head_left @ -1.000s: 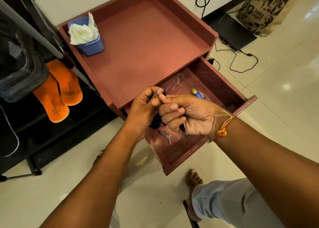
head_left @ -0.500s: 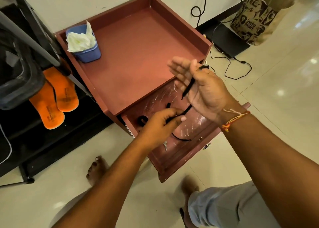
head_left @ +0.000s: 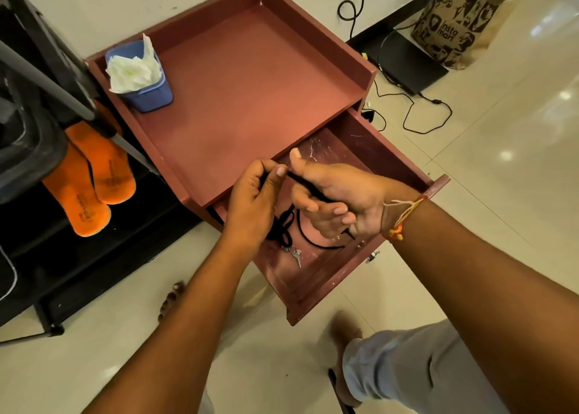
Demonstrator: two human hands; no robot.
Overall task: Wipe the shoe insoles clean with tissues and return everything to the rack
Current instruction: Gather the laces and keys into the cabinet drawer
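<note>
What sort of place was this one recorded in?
Most likely a room in a home: a glossy tiled floor, a low wooden table with an open drawer, a black rack holding orange insoles, and a paper shopping bag beside loose cables by the wall.

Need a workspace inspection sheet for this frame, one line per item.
Surface: red cabinet top, tub at its left rear corner; drawer open.
Job's things: two orange insoles on black rack; tissues in blue tub.
Clutter: keys in drawer.
Grippers: left hand and right hand both hold black cord.
Cables: black leads on floor.
Surroundings: paper bag against wall.
</note>
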